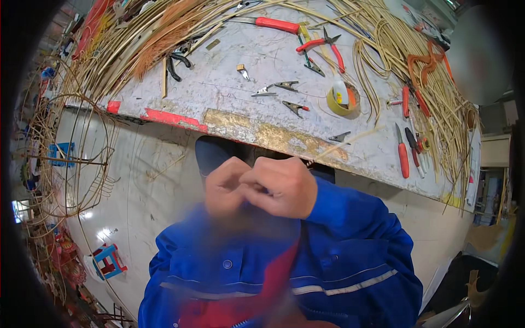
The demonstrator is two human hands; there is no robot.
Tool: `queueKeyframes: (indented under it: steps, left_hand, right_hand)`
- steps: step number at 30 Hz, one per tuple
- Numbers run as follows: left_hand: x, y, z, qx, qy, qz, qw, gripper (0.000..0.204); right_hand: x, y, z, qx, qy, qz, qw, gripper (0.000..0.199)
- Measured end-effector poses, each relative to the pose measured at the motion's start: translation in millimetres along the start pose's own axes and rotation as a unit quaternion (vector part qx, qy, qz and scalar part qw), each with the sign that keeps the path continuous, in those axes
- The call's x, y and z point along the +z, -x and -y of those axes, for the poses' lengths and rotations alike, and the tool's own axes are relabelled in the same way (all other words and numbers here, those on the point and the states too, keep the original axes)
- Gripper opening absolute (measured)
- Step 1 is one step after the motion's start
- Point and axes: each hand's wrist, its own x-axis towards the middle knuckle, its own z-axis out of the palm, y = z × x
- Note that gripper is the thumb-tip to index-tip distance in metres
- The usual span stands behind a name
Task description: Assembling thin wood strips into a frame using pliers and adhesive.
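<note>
My left hand [221,188] and my right hand [287,188] meet in front of my chest, just off the table's near edge. Both are closed, their fingertips pinched together. From behind the right hand a thin pale bamboo strip [350,138] runs up and to the right over the table edge; its other end is hidden by the fingers. What the left fingers pinch does not show. Beyond the hands, small metal clips [295,107] lie on the table, with another clip [340,136] nearer the strip.
The worn white table [219,82] carries red-handled pliers [328,48], black-handled pliers [178,65], a yellow tape roll [340,104] and a red-handled knife [403,158]. Bundles of cane strips [437,120] cover its right side. A wire frame [82,158] stands at left.
</note>
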Motion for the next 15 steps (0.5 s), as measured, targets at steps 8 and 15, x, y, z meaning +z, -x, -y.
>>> queueKeyframes:
  steps: [8,15]
  left_hand:
    - [-19,-13,-14,-0.049,0.074,-0.169,0.982,0.012]
    - [-7,-6,-14,-0.034,0.11,-0.191,0.975,0.012]
  right_hand:
    - [21,1,-18,0.247,-0.094,-0.043,0.963,0.015]
    - [35,-4,-21,0.328,-0.321,-0.032,0.888,0.023]
